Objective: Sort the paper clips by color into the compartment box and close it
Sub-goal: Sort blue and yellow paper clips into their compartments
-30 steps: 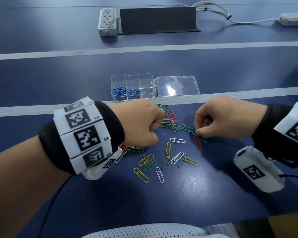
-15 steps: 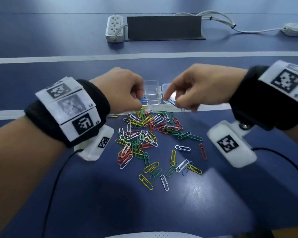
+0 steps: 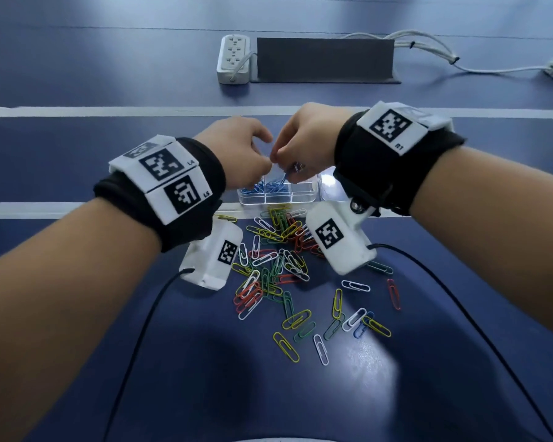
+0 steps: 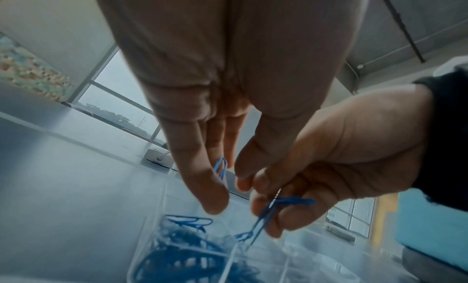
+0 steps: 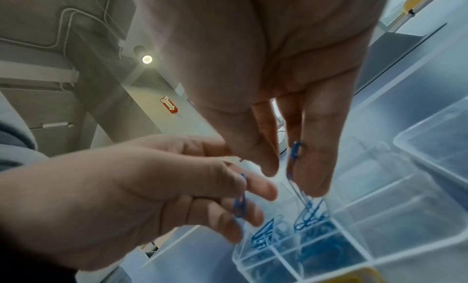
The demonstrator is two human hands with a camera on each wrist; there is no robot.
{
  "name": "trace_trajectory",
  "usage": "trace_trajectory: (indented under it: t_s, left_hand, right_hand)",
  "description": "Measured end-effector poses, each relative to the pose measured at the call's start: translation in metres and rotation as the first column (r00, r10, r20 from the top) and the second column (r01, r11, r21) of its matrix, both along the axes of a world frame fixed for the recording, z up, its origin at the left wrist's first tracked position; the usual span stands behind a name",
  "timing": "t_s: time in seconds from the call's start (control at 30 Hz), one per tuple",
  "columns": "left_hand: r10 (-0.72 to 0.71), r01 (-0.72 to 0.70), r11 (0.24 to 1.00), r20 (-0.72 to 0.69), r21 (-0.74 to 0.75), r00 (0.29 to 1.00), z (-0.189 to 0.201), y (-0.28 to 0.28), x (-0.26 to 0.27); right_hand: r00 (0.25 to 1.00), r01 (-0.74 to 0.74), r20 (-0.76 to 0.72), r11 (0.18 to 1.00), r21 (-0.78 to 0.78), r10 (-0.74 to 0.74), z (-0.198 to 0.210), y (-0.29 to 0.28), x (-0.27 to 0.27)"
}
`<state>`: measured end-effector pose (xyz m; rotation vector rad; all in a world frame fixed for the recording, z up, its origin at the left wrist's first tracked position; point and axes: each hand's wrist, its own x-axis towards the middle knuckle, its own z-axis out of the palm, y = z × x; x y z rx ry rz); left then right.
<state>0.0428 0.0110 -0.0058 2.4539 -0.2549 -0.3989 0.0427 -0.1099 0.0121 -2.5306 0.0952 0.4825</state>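
Both hands hover close together over the clear compartment box [image 3: 310, 194]. My left hand [image 3: 265, 164] pinches a blue paper clip [image 4: 221, 168] between its fingers and thumb. My right hand [image 3: 283, 169] pinches blue paper clips [image 5: 295, 151] that dangle linked down toward the box. The back left compartment holds several blue clips [image 3: 264, 188]; the other compartments [image 5: 395, 223] that show look empty. A mixed pile of coloured clips [image 3: 275, 256] lies on the table in front of the box.
The box's open lid [image 5: 435, 145] lies to its right, mostly hidden under my right wrist in the head view. A power strip [image 3: 235, 59] and a dark panel [image 3: 324, 60] sit at the back. Loose clips [image 3: 336, 317] are scattered nearer to me.
Both hands rose from the pile on the table and moved back to above the box, carrying blue clips. They have come closer together over the blue compartment.
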Motion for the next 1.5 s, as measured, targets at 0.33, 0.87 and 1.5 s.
trace_trajectory:
  t_s: [0.33, 0.87, 1.5]
  left_hand:
    - [0.041, -0.071, 0.965, -0.124, -0.251, 0.991, 0.008, -0.005, -0.006]
    - [-0.032, 0.028, 0.999, 0.179, 0.027, 0.983, -0.004, 0.009, -0.016]
    - [-0.614, 0.566, 0.729, 0.003, 0.385, 0.789, -0.007, -0.028, -0.069]
  right_hand:
    - [0.981, 0.159, -0.148, 0.963, 0.218, -0.128, 0.006, 0.008, 0.0]
    - [0.996, 0.009, 0.079, 0.968, 0.251, -0.03, -0.005, -0.012, -0.016]
    - [0.683, -0.729, -0.18, 0.643, -0.236, 0.708, -0.023, -0.065, -0.136]
